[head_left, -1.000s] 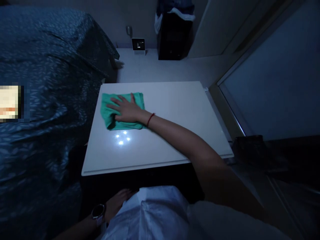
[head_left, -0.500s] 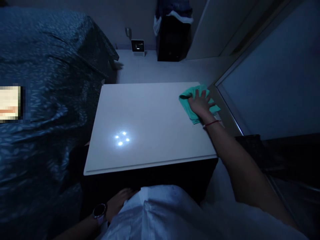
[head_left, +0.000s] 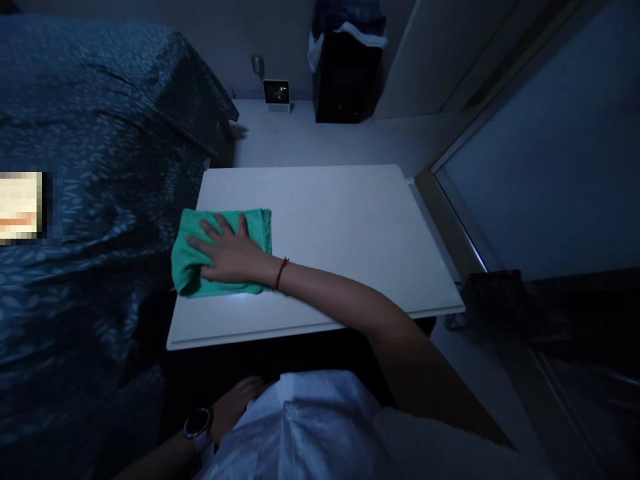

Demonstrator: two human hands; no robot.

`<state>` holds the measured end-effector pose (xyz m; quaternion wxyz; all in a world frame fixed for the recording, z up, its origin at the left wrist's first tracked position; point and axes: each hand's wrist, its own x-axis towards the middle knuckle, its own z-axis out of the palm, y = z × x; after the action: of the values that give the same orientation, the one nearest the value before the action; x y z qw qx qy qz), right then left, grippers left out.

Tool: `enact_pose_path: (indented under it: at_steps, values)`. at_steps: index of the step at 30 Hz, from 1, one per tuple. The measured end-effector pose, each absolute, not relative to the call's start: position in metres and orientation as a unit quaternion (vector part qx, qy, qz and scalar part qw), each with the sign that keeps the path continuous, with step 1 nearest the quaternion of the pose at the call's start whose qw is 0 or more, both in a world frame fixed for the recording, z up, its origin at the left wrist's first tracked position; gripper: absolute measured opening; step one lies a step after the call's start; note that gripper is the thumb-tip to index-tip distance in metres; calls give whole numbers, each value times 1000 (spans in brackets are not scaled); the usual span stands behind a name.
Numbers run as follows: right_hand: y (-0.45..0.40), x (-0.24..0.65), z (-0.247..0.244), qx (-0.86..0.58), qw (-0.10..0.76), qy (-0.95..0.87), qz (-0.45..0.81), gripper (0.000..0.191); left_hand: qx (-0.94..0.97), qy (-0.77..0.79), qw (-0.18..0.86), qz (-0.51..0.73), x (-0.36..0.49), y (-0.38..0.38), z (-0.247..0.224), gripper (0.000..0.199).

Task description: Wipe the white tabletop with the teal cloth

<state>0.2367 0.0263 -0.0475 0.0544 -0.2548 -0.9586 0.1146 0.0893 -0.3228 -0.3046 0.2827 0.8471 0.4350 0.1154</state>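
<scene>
My right hand (head_left: pixel 227 253) lies flat with fingers spread on a green cloth (head_left: pixel 250 230), pressing it against the white tabletop (head_left: pixel 340 227). The cloth sits at the table's left side, and its left part reaches over the edge. A thin red string bracelet circles my right wrist. My left hand (head_left: pixel 243 397) rests low by my lap, next to my light shirt (head_left: pixel 320 413). Its fingertips fade into the dark, so their shape is unclear. On the left wrist is a round watch (head_left: pixel 197 422).
A bed with a leaf-patterned cover (head_left: pixel 100 167) stands left of the table. Behind, on the floor, are a small screen device (head_left: pixel 277 93) and a black cabinet (head_left: pixel 345 80) with clothes on top. A sliding panel (head_left: pixel 550 167) is at the right. The room is dim.
My right hand and the green cloth have swept from the tabletop's far right corner across to its left side. My left hand has stayed where it was.
</scene>
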Motion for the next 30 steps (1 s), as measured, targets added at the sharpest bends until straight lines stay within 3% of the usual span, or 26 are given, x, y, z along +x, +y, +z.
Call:
enact_pose_path:
  at_steps: [4, 11, 17, 22, 27, 30]
  values:
    - [25, 272, -43, -273, 31, -954, 123, 76, 858, 409, 287, 119, 86, -323, -302, 92]
    - [87, 437, -40, -593, 15, -797, 113, 74, 857, 402, 294, 133, 93, -316, -293, 85]
    - [68, 529, -48, -803, 45, -591, 63, 71, 862, 394, 292, 129, 93, -309, -284, 85]
    - [44, 471, -48, -767, 15, -636, 79, 76, 853, 412, 296, 124, 95, -310, -281, 83]
    - [18, 333, -44, -579, 6, -803, 140, 86, 846, 443, 270, 121, 99, -321, -295, 86]
    - [-8, 258, -45, -437, 43, -890, 125, 88, 844, 458, 251, 120, 98, -325, -303, 88]
